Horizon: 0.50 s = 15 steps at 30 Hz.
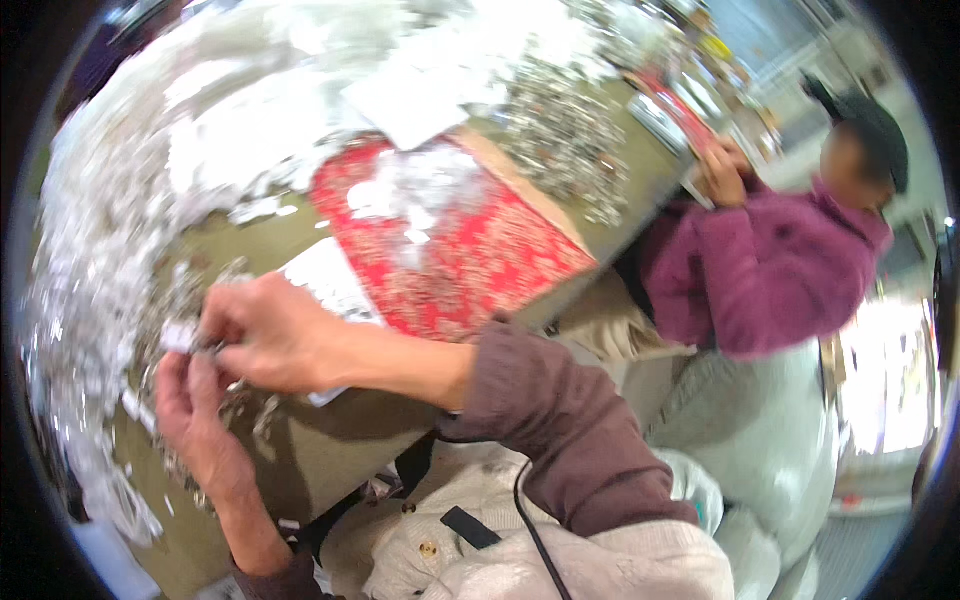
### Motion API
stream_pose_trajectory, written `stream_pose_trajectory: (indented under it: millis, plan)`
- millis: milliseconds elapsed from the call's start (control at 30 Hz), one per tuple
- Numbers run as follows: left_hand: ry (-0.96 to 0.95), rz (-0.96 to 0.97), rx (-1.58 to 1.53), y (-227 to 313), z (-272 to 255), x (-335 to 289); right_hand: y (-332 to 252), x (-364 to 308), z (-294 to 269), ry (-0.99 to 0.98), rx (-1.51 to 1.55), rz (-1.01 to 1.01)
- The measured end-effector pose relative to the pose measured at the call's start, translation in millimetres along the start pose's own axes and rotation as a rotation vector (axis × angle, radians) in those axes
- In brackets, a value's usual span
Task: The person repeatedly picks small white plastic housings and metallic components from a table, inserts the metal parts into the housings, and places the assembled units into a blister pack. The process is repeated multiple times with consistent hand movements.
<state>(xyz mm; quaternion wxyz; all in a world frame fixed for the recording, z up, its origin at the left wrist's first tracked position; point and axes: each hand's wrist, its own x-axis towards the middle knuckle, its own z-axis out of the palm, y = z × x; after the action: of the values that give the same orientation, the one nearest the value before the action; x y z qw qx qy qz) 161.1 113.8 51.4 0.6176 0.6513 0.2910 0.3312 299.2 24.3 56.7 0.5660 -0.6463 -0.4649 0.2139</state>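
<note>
My left hand (203,425) and my right hand (265,330) meet over the left part of the table. Between their fingertips is a small, flat white piece (180,336), pinched by both hands. Blur hides what exactly it is, and something small and dark shows by the right fingertips. Under and around the hands lie loose small greyish pieces (263,418). Just right of my right hand, a white sheet with dark marks (330,280) lies partly beneath my right wrist.
A red patterned board (490,255) holds clear small pieces. Clear plastic bags (230,130) heap along the far and left sides. Small metallic-looking parts (565,135) are piled behind the board. At right, a person in a purple top (770,265) works at the table's edge.
</note>
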Motion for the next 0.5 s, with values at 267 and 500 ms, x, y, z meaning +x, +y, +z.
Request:
stream_pose_trajectory:
  millis: [267, 500]
  plan:
    - [-0.026, -0.011, 0.001, -32, -25, 18, -3, -6, -2, -0.056, -0.057, -0.047]
    - [0.058, -0.127, -0.132, -21, -18, 16, 4, -3, 7, -0.044, -0.088, -0.039]
